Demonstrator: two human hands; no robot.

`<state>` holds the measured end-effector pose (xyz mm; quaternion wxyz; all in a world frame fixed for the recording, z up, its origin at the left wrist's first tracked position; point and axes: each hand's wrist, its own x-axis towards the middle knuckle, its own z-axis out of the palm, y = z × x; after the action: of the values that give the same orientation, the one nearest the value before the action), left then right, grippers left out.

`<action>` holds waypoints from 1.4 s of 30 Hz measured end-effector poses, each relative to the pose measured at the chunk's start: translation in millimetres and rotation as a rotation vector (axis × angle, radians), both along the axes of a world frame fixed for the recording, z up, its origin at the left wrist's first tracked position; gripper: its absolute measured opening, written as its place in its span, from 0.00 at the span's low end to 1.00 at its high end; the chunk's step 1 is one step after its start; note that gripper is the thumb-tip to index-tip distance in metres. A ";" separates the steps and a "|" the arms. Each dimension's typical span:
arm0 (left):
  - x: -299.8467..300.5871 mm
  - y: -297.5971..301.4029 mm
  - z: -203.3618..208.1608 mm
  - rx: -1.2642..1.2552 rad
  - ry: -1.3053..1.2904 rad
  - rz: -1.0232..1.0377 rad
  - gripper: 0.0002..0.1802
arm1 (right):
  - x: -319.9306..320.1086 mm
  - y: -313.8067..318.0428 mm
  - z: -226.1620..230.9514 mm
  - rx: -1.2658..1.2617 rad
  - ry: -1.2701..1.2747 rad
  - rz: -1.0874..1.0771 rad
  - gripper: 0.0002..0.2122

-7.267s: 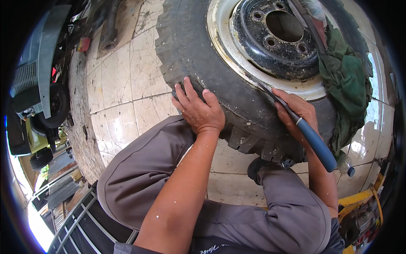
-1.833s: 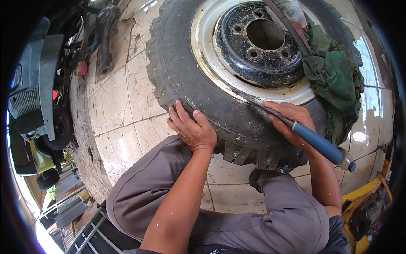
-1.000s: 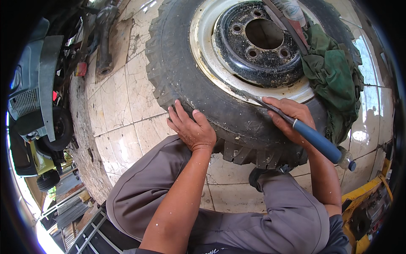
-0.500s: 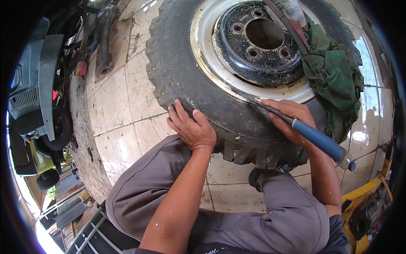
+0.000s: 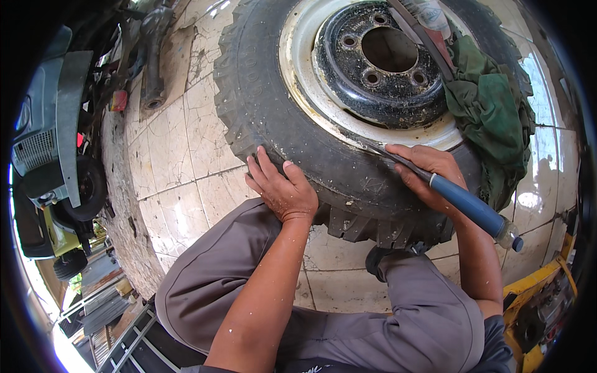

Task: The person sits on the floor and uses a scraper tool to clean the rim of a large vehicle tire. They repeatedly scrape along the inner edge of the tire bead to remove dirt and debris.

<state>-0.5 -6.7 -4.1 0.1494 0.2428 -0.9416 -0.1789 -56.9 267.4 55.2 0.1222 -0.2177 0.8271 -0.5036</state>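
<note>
A large black tyre (image 5: pixel 252 81) with chunky tread lies on its side before me, mounted on a white wheel rim (image 5: pixel 298 74) with a black, scuffed centre disc (image 5: pixel 354 93). My right hand (image 5: pixel 429 171) is closed around the dark metal shaft of a blue-handled tool (image 5: pixel 463 202), just ahead of its handle. The tool's narrow end points at the near rim, where tyre and rim meet; its exact contact cannot be made out. With fingers spread, my left hand (image 5: pixel 286 189) rests on the near left edge of the tyre, holding nothing.
A green cloth (image 5: pixel 482 102) is draped over the tyre's right side, beside a dark curved strip (image 5: pixel 429 40) and a clear plastic bottle (image 5: pixel 432 15). Cracked tiles (image 5: pixel 165 149) cover the floor. A yellow metal frame (image 5: pixel 528 283) stands at lower right, and vehicle parts (image 5: pixel 46 143) at left.
The tool's narrow end shows slightly farther toward the upper left along the rim edge. My right hand has barely shifted, and my left hand stays in place.
</note>
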 end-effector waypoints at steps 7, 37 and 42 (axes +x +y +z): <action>0.5 -0.2 -1.0 0.006 0.007 -0.002 0.37 | 1.0 0.0 -0.7 -0.012 0.051 0.009 0.17; 1.3 0.1 -2.4 0.010 -0.003 0.025 0.37 | 11.3 2.0 1.3 0.003 0.129 -0.064 0.18; 0.2 0.5 -2.3 0.004 -0.012 0.027 0.37 | 13.6 0.2 -2.1 -0.064 0.187 -0.108 0.18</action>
<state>-0.3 -6.1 -6.4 0.1457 0.2571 -0.9387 -0.1775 -43.4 267.6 53.0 0.0101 -0.2225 0.8290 -0.5131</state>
